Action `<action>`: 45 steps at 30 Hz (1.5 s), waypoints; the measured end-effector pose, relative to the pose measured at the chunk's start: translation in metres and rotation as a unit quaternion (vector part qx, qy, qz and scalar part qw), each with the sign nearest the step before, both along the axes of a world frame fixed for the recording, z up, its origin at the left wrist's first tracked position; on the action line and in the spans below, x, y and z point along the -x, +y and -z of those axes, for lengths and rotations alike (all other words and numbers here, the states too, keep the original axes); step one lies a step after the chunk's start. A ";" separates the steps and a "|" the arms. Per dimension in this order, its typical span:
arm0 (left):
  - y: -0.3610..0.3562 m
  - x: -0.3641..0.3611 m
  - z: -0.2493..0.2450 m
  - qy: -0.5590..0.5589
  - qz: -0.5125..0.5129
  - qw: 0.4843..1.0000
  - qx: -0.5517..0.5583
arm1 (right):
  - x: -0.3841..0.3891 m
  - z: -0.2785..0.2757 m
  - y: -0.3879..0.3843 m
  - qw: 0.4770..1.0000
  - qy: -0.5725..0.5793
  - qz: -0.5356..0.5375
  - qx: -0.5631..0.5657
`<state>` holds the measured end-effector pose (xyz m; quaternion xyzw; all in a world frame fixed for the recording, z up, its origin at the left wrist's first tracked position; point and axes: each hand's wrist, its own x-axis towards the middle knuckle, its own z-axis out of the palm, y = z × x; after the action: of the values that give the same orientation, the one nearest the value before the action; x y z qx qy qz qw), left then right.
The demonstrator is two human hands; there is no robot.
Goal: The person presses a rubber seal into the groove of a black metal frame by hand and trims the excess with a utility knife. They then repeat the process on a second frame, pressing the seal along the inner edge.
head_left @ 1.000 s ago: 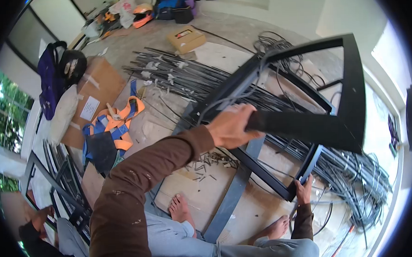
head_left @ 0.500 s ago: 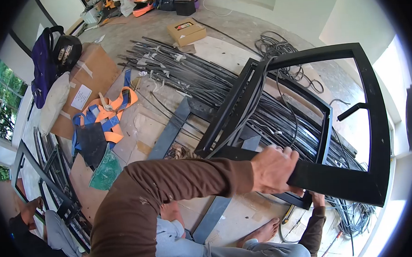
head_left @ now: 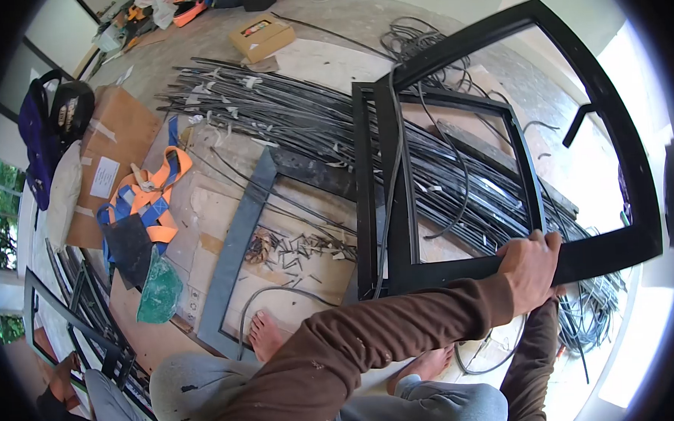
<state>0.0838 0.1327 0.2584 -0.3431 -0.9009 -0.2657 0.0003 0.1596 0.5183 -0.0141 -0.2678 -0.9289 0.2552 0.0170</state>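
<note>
A black window frame (head_left: 364,187) with its sash (head_left: 635,137) swung open stands tilted in front of me. A short black handle (head_left: 578,125) sticks out from the sash's far side. My left hand (head_left: 531,270), its arm crossing in front of me in a brown sleeve, is closed around the sash's near rail. Just below that rail, my right hand (head_left: 558,292) is mostly hidden behind the sash, its fingers out of sight. A grey rubber strip (head_left: 396,163) hangs along the window's left side.
Long black strips (head_left: 272,108) lie bundled beneath the window. A grey metal frame (head_left: 237,245) lies by my foot, with small offcuts inside it. Orange and blue straps (head_left: 159,196), a cardboard box (head_left: 116,152) and coiled cord (head_left: 590,316) surround it. Another person's hand (head_left: 62,377) is at lower left.
The window has turned more upright and its open sash has shifted right and up in view. My left hand has moved right with it. My right hand has become mostly hidden.
</note>
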 end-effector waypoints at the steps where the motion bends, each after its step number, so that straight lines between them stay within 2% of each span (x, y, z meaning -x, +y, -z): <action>1: 0.005 0.003 -0.001 0.010 -0.017 1.000 0.007 | -0.002 -0.004 -0.011 1.000 0.022 -0.001 -0.007; 2: 0.009 0.005 -0.005 -0.025 -0.025 0.999 0.023 | -0.002 -0.009 -0.024 0.999 0.048 -0.008 -0.007; 5: 0.006 0.007 0.008 -0.031 -0.002 0.999 0.010 | -0.008 -0.020 -0.088 0.992 0.105 -0.051 0.042; 6: -0.005 0.014 0.008 -0.083 0.081 0.993 0.019 | -0.011 -0.026 -0.113 0.988 0.115 -0.070 0.071; 7: -0.015 0.019 0.023 -0.092 0.139 0.986 -0.032 | -0.017 -0.035 -0.138 0.984 0.115 -0.091 0.102; 8: -0.038 0.033 0.022 -0.198 0.207 0.956 -0.060 | -0.019 -0.044 -0.164 0.977 0.115 -0.115 0.136; 9: -0.056 0.045 0.034 -0.237 0.207 0.941 -0.124 | -0.022 -0.055 -0.186 0.970 0.113 -0.136 0.169; 10: -0.082 0.057 0.039 -0.181 0.170 0.963 -0.107 | -0.029 -0.067 -0.209 0.959 0.104 -0.159 0.209; 11: -0.106 0.077 0.044 -0.180 0.141 0.970 -0.083 | -0.031 -0.079 -0.229 0.945 0.100 -0.184 0.250; 13: -0.163 0.117 0.079 -0.107 0.027 0.991 -0.078 | -0.036 -0.099 -0.263 0.910 0.090 -0.228 0.333; 15: -0.219 0.138 0.105 -0.137 -0.057 0.988 0.038 | -0.033 -0.110 -0.288 0.856 0.107 -0.244 0.443; 16: -0.239 0.134 0.118 -0.202 -0.086 0.972 0.088 | -0.032 -0.112 -0.295 0.824 0.114 -0.251 0.494; 18: -0.258 0.113 0.136 -0.335 -0.015 0.917 0.218 | -0.029 -0.104 -0.311 0.806 0.153 -0.230 0.524; 20: -0.260 0.073 0.170 -0.508 0.058 0.798 0.318 | -0.022 -0.088 -0.320 0.799 0.189 -0.218 0.528; 21: -0.255 0.046 0.180 -0.536 0.085 0.769 0.338 | -0.018 -0.087 -0.321 0.814 0.174 -0.189 0.521; 22: -0.246 0.021 0.177 -0.541 0.107 0.758 0.348 | -0.019 -0.087 -0.323 0.828 0.157 -0.158 0.514; 23: -0.246 -0.008 0.196 -0.477 0.141 0.807 0.317 | -0.020 -0.088 -0.326 0.841 0.141 -0.126 0.506; 24: -0.246 -0.031 0.215 -0.407 0.174 0.850 0.284 | -0.017 -0.097 -0.333 0.848 0.170 -0.145 0.481; 26: -0.239 -0.052 0.207 -0.417 0.128 0.869 0.234 | -0.014 -0.106 -0.341 0.859 0.166 -0.140 0.464; 28: -0.243 -0.046 0.204 -0.442 0.177 0.841 0.259 | -0.013 -0.111 -0.346 0.853 0.159 -0.133 0.479; 30: -0.255 -0.025 0.188 -0.476 0.212 0.802 0.293 | -0.015 -0.108 -0.343 0.840 0.157 -0.136 0.502; 32: -0.270 0.025 0.136 -0.540 0.204 0.734 0.358 | -0.015 -0.112 -0.344 0.828 0.148 -0.124 0.526; 33: -0.286 0.051 0.121 -0.555 0.171 0.717 0.386 | -0.015 -0.113 -0.345 0.821 0.159 -0.118 0.535; 34: -0.304 0.074 0.093 -0.583 0.059 0.724 0.363 | -0.014 -0.113 -0.346 0.813 0.169 -0.113 0.545; 35: -0.321 0.102 0.065 -0.542 0.050 0.765 0.344 | -0.012 -0.113 -0.347 0.805 0.178 -0.109 0.555; 36: -0.337 0.119 0.028 -0.523 -0.084 0.806 0.264 | -0.011 -0.116 -0.347 0.807 0.183 -0.110 0.551; 37: -0.350 0.128 -0.009 -0.450 -0.164 0.866 0.145 | -0.010 -0.118 -0.346 0.802 0.180 -0.108 0.560; 38: -0.387 0.148 -0.010 -0.272 -0.194 0.939 0.086 | -0.008 -0.120 -0.343 0.797 0.178 -0.106 0.568; 39: -0.416 0.163 -0.025 -0.163 -0.220 0.960 -0.052 | -0.007 -0.122 -0.341 0.793 0.177 -0.104 0.574; 40: -0.424 0.163 -0.048 0.056 -0.307 0.947 -0.076 | -0.006 -0.125 -0.338 0.791 0.176 -0.099 0.578; 41: -0.443 0.168 -0.073 0.075 -0.461 0.878 -0.101 | -0.005 -0.128 -0.336 0.789 0.174 -0.094 0.581; 43: -0.471 0.165 -0.103 0.104 -0.531 0.809 -0.229 | -0.009 -0.130 -0.329 0.785 0.172 -0.091 0.589; 45: -0.535 0.175 -0.096 0.036 -0.490 0.777 -0.394 | -0.014 -0.130 -0.319 0.776 0.171 -0.095 0.599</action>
<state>-0.0911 -0.4021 0.3547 0.1650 -0.7635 -0.5486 0.2982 0.1733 0.1990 0.1162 -0.0863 -0.5905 0.8023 -0.0125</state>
